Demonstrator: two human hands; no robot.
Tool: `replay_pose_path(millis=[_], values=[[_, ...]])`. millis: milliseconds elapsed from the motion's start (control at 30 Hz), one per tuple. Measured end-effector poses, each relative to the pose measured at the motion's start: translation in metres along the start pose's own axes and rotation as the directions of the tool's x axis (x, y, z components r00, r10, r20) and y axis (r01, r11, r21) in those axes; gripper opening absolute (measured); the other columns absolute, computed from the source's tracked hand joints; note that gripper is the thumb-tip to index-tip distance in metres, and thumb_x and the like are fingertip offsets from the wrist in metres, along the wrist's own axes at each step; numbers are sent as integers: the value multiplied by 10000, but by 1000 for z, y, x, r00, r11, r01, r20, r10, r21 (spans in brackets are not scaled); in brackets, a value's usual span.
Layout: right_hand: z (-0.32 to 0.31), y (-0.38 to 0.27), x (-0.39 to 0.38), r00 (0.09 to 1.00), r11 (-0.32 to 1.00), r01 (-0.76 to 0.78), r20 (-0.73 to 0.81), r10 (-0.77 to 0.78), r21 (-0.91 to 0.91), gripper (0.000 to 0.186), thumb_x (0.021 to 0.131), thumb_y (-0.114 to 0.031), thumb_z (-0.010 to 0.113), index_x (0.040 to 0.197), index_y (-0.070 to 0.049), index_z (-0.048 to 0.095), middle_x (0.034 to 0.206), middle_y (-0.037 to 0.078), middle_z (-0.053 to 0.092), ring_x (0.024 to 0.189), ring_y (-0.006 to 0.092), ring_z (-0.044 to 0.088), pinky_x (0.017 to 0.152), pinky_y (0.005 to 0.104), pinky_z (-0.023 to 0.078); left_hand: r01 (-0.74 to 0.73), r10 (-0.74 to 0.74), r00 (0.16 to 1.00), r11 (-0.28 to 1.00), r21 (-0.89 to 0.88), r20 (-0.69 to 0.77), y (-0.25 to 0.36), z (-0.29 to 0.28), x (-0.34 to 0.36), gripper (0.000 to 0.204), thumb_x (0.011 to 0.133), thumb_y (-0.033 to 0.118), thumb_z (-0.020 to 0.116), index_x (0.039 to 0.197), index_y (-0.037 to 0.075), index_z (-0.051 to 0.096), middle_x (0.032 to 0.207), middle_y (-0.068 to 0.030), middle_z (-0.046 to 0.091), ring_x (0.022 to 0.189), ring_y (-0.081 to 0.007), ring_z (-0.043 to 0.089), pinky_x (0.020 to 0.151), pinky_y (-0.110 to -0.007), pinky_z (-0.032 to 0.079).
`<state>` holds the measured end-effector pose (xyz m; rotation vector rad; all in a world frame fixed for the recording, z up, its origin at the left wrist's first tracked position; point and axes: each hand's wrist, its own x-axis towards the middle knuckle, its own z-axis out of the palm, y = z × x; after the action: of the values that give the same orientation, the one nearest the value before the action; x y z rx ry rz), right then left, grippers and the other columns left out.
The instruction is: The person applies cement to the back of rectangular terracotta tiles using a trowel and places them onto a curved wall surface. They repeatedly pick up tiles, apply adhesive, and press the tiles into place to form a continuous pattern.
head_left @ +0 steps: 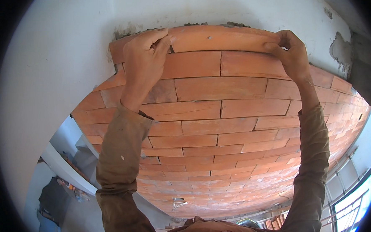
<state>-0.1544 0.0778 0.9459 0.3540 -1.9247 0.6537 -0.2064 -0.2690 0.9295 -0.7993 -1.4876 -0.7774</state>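
Brick tile (227,39) of terracotta sits in the top course of the brick wall (200,111), its long axis running left to right. The right hand (292,53) pinches its right end; the left hand (143,61) bunches narrowly at its left end, grip unclear. Near the wall's left edge, a small opening (180,199) holds pale wire (180,204).

Long orange clay tile (227,39) along top of flat orange clay-brick facing (205,89); left hand (143,55) at its left end, right hand (293,53) at right; smooth white plaster wall (56,59) above, left.
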Motion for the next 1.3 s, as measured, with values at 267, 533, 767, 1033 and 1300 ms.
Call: replay_pose_path(millis=[267, 533, 767, 1033, 1300], values=[[1, 8, 15, 992, 992, -54, 117, 40, 117, 397, 822, -327, 782, 998, 10, 667, 852, 34, 670, 778, 113, 587, 688, 266, 479, 64, -71, 996, 992, 113, 61, -4, 0, 12, 256, 865, 277, 765, 986, 53, 779, 855, -71, 742, 725, -165, 656, 677, -291, 501], [1, -1, 22, 972, 978, -136, 212, 101, 160, 468, 837, -368, 763, 1058, 34, 673, 877, 58, 684, 804, 132, 618, 708, 280, 498, -36, 21, 997, 970, 238, 68, -9, -3, 19, 239, 853, 321, 752, 964, 113, 786, 967, -52, 723, 859, -206, 658, 775, -306, 505], [-1, -4, 26, 964, 989, -150, 222, 143, 14, 497, 833, -395, 760, 1040, 49, 674, 852, 66, 666, 789, 147, 610, 684, 282, 483, -148, 133, 988, 955, 258, 78, -19, 4, 17, 186, 844, 230, 767, 976, 100, 784, 962, -56, 704, 974, -260, 590, 843, -384, 472], [-2, -16, 26, 960, 983, -177, 228, 163, 41, 504, 834, -377, 757, 1050, 72, 678, 931, 126, 692, 835, 179, 635, 742, 311, 513, -314, 215, 939, 857, 408, 269, -19, -17, 22, 420, 712, 275, 839, 1109, 163, 759, 1236, -1, 622, 1194, -241, 509, 976, -415, 441], [-2, -21, 27, 950, 977, -205, 249, 186, 55, 486, 841, -353, 765, 1056, 74, 678, 914, 123, 698, 824, 185, 645, 739, 314, 526, -298, 190, 936, 876, 379, 296, -20, -16, 24, 438, 705, 296, 842, 1103, 140, 745, 1221, -15, 614, 1218, -248, 485, 1038, -419, 369]])
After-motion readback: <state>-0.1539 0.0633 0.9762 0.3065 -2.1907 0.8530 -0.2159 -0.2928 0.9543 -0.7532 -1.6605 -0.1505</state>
